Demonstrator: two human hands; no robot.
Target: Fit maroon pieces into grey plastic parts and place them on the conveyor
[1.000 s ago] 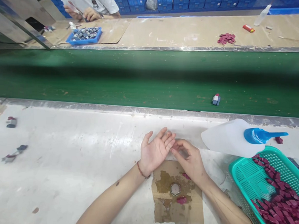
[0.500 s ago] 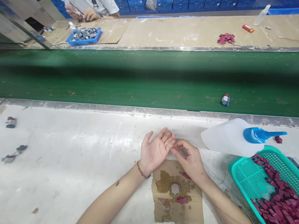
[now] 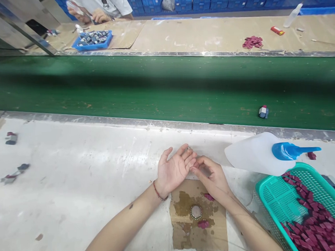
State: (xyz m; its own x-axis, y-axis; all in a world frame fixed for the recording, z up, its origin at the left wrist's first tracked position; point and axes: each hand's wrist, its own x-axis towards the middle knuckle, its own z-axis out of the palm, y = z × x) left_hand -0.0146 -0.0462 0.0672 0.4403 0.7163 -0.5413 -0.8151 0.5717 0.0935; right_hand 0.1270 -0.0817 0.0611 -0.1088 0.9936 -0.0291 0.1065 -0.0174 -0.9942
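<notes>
My left hand (image 3: 175, 168) is palm up with its fingers apart and nothing resting on the palm. The thumb and forefinger of my right hand (image 3: 212, 177) are pinched together at the left hand's fingertips; anything between them is too small to make out. Below the hands lies a stained piece of cardboard (image 3: 200, 241) bearing a round cap with a jagged rim (image 3: 196, 212) and two dark red pieces, one (image 3: 203, 224) beside the cap and another (image 3: 208, 196) near my right wrist.
A white bottle with a blue nozzle (image 3: 253, 154) lies right of my hands, by a green basket (image 3: 275, 198) of red pieces. Beyond runs a green belt (image 3: 154, 88) carrying a small grey part (image 3: 263, 112). Across it, a person's hands (image 3: 100, 16) are near a blue tray (image 3: 93, 46).
The small grey part on the belt has moved to the right. My hands stay in nearly the same place and pose.
</notes>
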